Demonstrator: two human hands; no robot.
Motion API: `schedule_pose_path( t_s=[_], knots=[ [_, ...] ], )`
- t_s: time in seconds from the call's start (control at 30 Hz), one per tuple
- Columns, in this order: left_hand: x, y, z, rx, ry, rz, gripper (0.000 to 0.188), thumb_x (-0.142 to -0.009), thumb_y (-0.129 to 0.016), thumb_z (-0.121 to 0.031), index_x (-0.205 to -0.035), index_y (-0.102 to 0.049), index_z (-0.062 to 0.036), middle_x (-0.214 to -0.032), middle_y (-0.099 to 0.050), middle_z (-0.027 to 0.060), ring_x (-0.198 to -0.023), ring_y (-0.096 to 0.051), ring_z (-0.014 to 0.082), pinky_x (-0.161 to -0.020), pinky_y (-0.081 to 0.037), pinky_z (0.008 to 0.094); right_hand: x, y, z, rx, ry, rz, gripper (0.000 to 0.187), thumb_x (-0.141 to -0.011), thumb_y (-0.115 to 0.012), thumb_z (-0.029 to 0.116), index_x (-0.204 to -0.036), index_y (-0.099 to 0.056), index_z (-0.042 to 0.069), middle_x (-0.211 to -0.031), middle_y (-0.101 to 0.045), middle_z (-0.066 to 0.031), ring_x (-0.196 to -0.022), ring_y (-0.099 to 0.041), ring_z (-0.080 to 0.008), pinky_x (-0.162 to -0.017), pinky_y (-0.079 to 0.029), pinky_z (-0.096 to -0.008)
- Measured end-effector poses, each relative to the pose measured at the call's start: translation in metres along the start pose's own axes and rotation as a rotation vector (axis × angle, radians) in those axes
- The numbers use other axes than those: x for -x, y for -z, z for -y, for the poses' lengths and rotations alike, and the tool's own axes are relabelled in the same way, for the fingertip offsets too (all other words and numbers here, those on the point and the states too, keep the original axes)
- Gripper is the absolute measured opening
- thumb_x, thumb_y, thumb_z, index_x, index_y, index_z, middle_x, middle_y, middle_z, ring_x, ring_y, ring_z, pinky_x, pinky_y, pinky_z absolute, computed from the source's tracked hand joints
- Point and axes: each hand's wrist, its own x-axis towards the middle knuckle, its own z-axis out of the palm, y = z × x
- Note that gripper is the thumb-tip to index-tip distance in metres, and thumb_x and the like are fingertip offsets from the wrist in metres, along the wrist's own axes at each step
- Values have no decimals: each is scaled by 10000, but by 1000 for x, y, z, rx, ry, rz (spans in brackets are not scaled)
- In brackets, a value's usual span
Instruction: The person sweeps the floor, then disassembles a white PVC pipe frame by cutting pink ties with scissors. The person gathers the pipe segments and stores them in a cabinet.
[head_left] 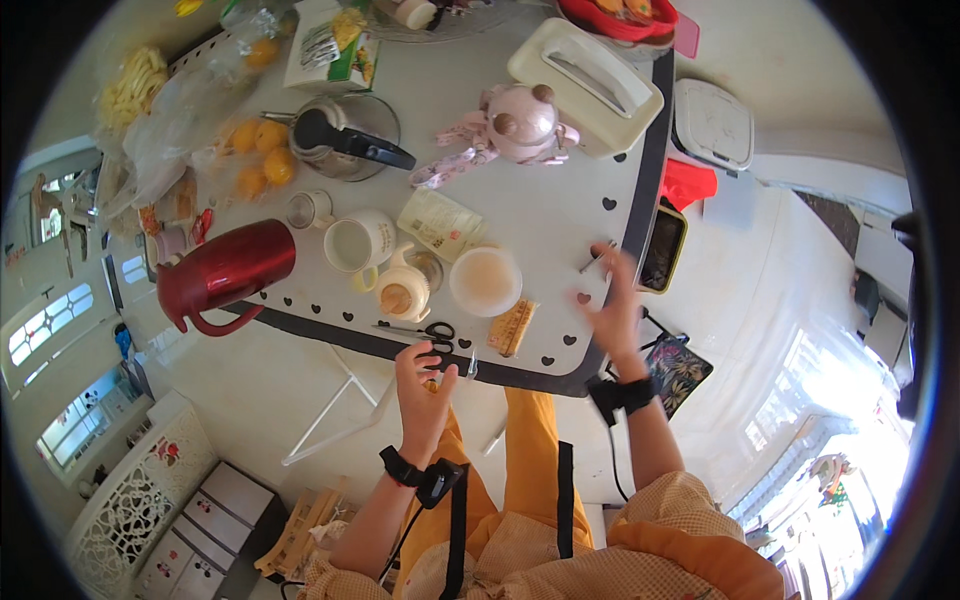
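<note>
My left hand [424, 395] is at the table's near edge, its thumb and fingers apart with nothing seen in them. Just beyond its fingertips lie black-handled scissors [438, 335]. A small clear plastic piece [473, 363] sits to its right. Over the right side of the table, my right hand [617, 315] is spread, slightly blurred. Beside its index fingertip is a small thin metal piece [592, 262]; contact is unclear. Between the hands are a wrapped biscuit-like packet [512, 328] and a pale round bowl [485, 281]. A cream teapot-shaped jar [403, 290] stands left of the bowl.
A red thermos jug [235, 275] lies at the left. Behind stand a mug [358, 242], a flat packet [441, 222], a kettle [335, 140], a pink rounded figure [522, 125] and a cream tissue box [590, 85]. Bagged oranges [262, 150] sit far left.
</note>
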Motion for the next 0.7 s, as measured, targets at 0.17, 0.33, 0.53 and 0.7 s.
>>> schedule_pose_path(
  t_s=[0.17, 0.33, 0.53, 0.7],
  knots=[
    [-6, 14, 22, 94, 13, -164, 523, -771, -669, -84, -1208, -389, -15, -1180, -420, 101, -993, -500, 193, -816, -447, 313, -14, -61, 105, 496, 425, 307, 814, -544, -762, 99, -1288, -443, 193, -1298, -389, -118, -1174, -400, -319, -922, -418, -409],
    [-10, 27, 23, 64, -14, -180, 573, -770, -669, -85, -1247, -355, -24, -1217, -388, 105, -1048, -463, 201, -857, -428, 328, -36, -64, 100, 412, 321, 258, 843, -484, -716, 48, -1270, -451, 204, -1222, -407, -127, -1089, -431, -338, -868, -443, -413],
    [-52, 8, 17, 9, -84, -305, 828, -665, -772, -158, -1312, -280, -4, -1261, -337, 147, -1161, -393, 263, -918, -398, 380, -36, -28, 92, 490, 245, 49, 849, -503, -726, 72, -1293, -427, 159, -1152, -396, -163, -1069, -424, -353, -888, -412, -414],
    [-83, -7, 15, 13, -125, -324, 873, -622, -816, -177, -1307, -309, 12, -1272, -418, 176, -1162, -452, 292, -969, -386, 368, -7, 50, 41, 401, -56, -374, 878, -569, -776, 141, -1331, -341, 95, -1184, -334, -179, -1097, -422, -341, -907, -417, -428]
  ],
)
